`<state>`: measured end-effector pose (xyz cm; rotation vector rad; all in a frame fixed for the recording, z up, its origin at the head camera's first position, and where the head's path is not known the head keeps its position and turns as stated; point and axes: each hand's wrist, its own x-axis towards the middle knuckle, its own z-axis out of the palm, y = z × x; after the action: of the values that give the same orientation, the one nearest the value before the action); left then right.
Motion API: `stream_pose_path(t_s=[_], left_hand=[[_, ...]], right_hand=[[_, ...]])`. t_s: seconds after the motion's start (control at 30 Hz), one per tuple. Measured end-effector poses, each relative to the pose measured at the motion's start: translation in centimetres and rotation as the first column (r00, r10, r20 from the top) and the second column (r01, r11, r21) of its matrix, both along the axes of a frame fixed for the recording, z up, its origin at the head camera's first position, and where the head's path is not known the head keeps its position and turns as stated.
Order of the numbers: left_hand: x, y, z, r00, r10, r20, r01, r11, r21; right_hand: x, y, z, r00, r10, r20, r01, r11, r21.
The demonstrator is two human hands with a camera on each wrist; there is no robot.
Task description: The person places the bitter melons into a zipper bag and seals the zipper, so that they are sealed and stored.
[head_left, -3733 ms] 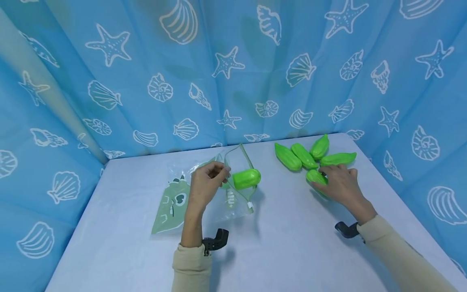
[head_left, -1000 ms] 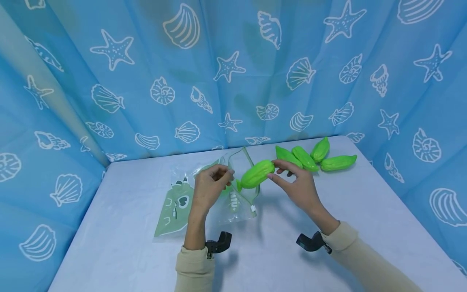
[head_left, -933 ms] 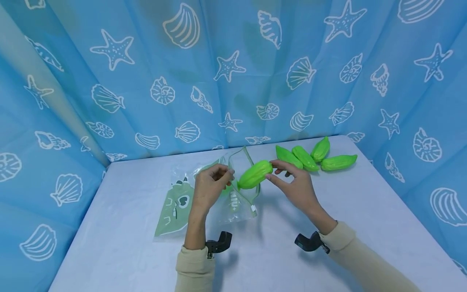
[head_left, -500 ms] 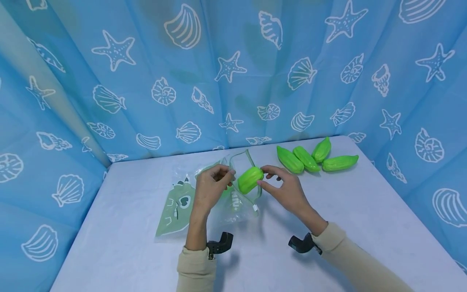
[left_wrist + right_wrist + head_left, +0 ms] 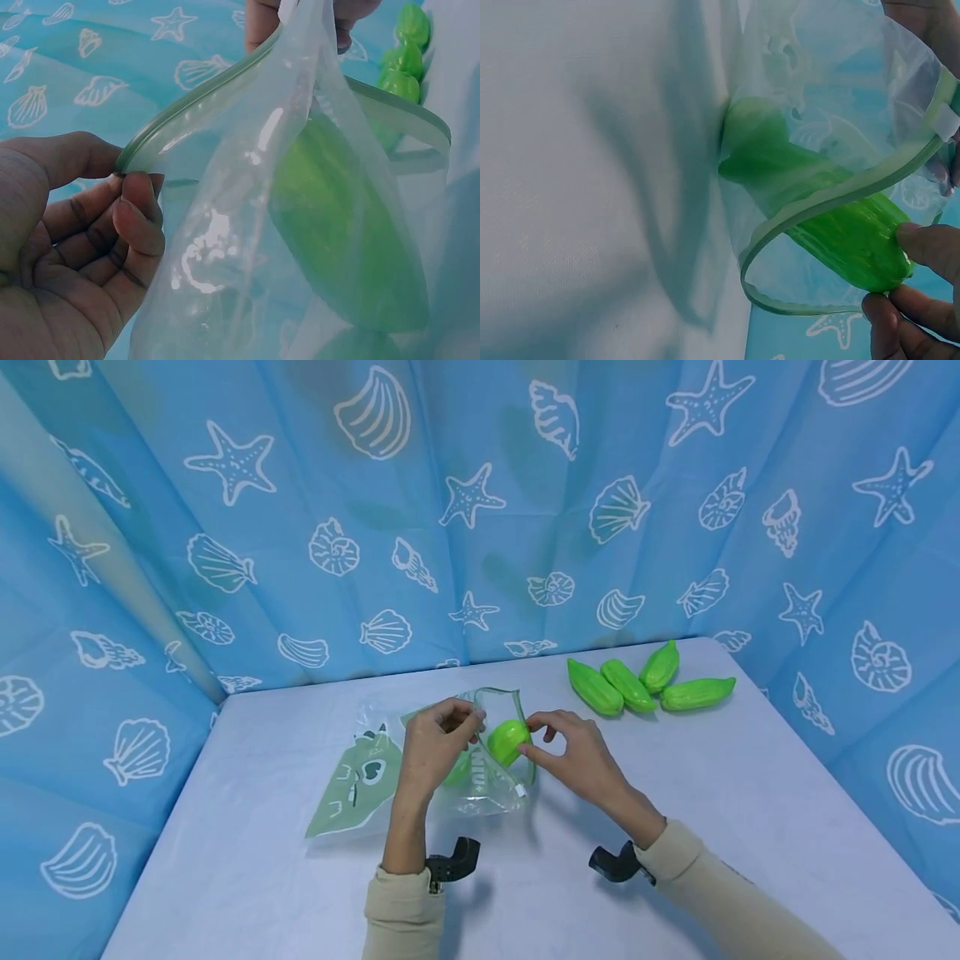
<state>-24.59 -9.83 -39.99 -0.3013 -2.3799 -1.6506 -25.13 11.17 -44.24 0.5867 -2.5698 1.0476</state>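
At the bottom of the head view two cream sleeves (image 5: 401, 914) come up from the lower edge over the pale bench (image 5: 247, 877), each with a dark wrist mount beside the cuff.

Just past them, at the centre of the frame, the left hand (image 5: 427, 752) pinches the green zip rim of a clear plastic bag (image 5: 480, 777) between thumb and curled fingers (image 5: 139, 217), holding its mouth open and lifted. The left wrist view shows that rim running from the thumb tip across the upper part of the frame.

Right of it the right hand (image 5: 573, 756) holds the outer end of a green toy vegetable (image 5: 507, 741) with its fingers (image 5: 934, 247) closed on the tip. The vegetable is partly inside the bag's mouth: in the right wrist view its far end lies under the clear film while the held end sticks out past the green rim at the lower right. A second green piece shows lower inside the bag in the left wrist view.

The bag's closed end, printed with a green cartoon face (image 5: 352, 781), lies flat on the bench to the left of the hands.

Farther back, at the upper right of the bench, four more green vegetables (image 5: 648, 681) lie close together, well apart from the hands.

Behind everything hangs a blue curtain (image 5: 480, 510) with white shells and starfish.
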Motion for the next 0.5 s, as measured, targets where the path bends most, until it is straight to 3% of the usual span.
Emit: stream_pose_path(t_s=[0.27, 0.5], left_hand=[[0.1, -0.3, -0.2, 1.0, -0.006, 0.018, 0.006, 1.0, 0.024], [0.0, -0.3, -0.2, 0.999, -0.033, 0.015, 0.032, 0.998, 0.061]], right_hand=[[-0.3, 0.9, 0.3, 0.99, 0.125, 0.058, -0.128, 0.991, 0.049], [-0.8, 3.4, 0.3, 0.995, 0.089, 0.053, -0.09, 0.995, 0.034]])
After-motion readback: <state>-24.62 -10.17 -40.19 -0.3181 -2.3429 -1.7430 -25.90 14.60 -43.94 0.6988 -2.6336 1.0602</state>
